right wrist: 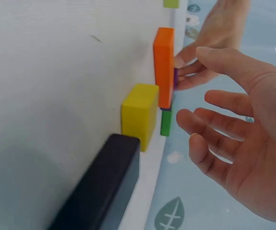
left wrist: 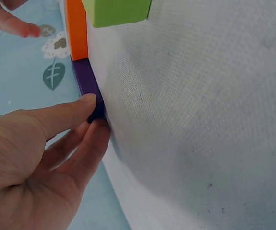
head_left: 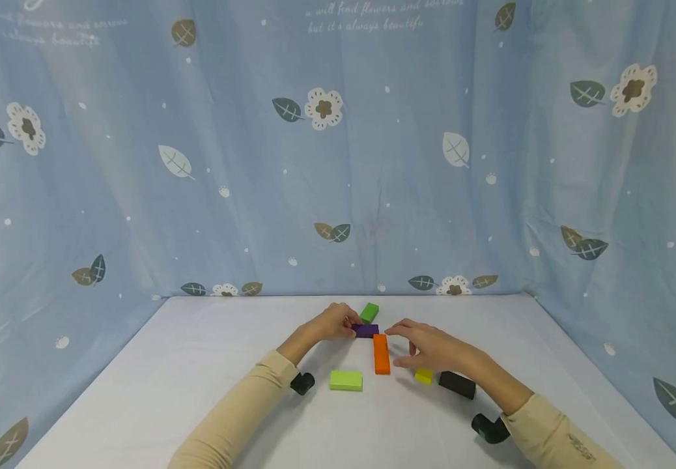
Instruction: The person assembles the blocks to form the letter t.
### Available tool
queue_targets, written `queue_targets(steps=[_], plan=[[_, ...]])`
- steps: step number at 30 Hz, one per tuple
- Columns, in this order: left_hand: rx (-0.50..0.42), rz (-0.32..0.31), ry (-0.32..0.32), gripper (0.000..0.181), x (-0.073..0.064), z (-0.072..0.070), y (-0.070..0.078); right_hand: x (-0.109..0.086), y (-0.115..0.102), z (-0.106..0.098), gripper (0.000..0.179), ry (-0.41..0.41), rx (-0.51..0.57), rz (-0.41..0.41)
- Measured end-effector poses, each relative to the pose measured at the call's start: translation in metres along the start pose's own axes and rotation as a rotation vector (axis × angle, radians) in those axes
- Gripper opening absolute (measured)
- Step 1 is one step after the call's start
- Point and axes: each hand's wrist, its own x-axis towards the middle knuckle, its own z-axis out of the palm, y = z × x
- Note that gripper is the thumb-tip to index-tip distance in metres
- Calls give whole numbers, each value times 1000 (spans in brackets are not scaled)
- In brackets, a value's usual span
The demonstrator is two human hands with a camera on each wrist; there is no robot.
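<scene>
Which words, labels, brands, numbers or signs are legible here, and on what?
"u will find flowers and sorrows": blue cloth, top, right of centre in the head view.
"but it's always beautifu": same cloth, the line below.
"flowers and sorrows": same cloth, top left; faint, the rest there only partly legible.
Right sleeve: dark mark, too small and blurred to read.
Blocks: no text visible.

left grip [head_left: 332, 322]: pinching, thumb opposite fingers | right grip [head_left: 433, 346]: fingers loosely curved, thumb apart
</scene>
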Motion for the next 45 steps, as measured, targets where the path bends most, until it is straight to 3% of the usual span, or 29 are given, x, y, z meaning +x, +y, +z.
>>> queue_targets(steps=[15,26,31,45], plan=[[-8,-8,7,26,0,-3,2,-24,6,-18,52,24,-62,-12],[17,-16,-4,27,-1,-5,3,-40,7,-31,50,-10,-69,9],[23,-3,5,26,-3,-5,3,-48,9,-33,48,-30,-43,-2],[23,-49,1,27,-2,-1,4,-69,17,-36,48,-83,32,24]])
